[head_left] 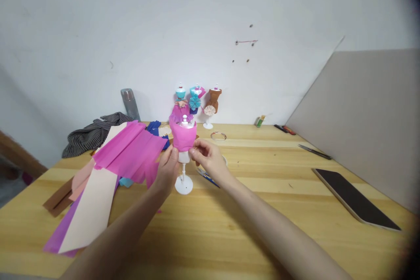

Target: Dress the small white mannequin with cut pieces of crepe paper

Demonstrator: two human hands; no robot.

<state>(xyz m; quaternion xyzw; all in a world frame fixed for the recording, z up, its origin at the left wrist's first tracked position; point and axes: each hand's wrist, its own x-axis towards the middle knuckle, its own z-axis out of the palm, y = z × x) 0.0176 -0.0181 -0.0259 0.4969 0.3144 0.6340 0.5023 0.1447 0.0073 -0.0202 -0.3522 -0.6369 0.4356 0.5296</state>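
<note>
A small white dress form [184, 157] stands upright on its round base [183, 185], its upper part wrapped in pink crepe paper [184, 136]. From the left, my left hand [169, 166] grips the form's side at the paper's lower edge. On the other side, the thumb and fingers of my right hand [207, 156] pinch together at the paper's lower right corner. What lies between those fingertips is mostly hidden. Scissors with blue handles [208, 178] lie behind my right wrist, partly covered by it.
Pink crepe paper sheets [131, 151] and a cream strip [90, 212] lie left. A striped cloth [95, 133] and a grey bottle [130, 104] are behind. Dressed forms [214, 103] stand by the wall. A dark tablet-like slab [354, 199], tweezers [314, 152] and a roll of tape [218, 136] lie rightward.
</note>
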